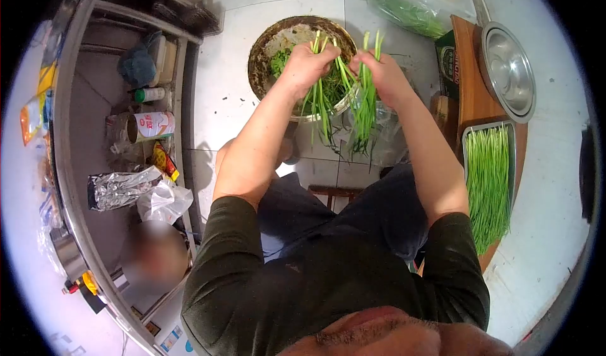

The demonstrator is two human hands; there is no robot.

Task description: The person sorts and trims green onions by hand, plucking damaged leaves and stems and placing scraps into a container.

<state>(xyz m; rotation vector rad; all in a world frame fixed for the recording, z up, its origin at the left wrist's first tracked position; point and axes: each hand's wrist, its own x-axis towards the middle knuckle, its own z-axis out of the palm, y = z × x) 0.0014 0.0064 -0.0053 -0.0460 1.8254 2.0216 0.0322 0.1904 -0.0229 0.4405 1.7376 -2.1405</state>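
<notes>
The person's left hand [307, 70] has its fingers curled tightly round a bunch of long green stalks [320, 106], while the right hand [382, 77] likewise pinches a second bunch [364, 113] between thumb and curled fingers; pale ends jut above both fists, and the leafy ends dangle over the near rim of the pan and past it. Below the hands on the floor stands the wide, brown-streaked pan [256, 65], holding bright chopped-looking greens [281, 62] to the left, darker loose strands nearer the fists, and a pale mass [293, 37] at the far side that is too shadowed and blurred to identify for sure. Clear plastic [394, 140] lies just right of the hanging stalks. Out to the right, past the right forearm, a metal tray [491, 125] on a wooden board [472, 72] is filled lengthwise with neatly aligned green stalks [489, 185]. Judging by how things lie, the handling of the greens looks partly done: the tray is well stocked and laid straight, whereas the two held bunches are not yet set down anywhere. Beyond the tray sit nested steel bowls [508, 72], the top one showing a bare interior, and farther off a clear plastic bag [416, 5] contains more greens, which appear untouched.
</notes>
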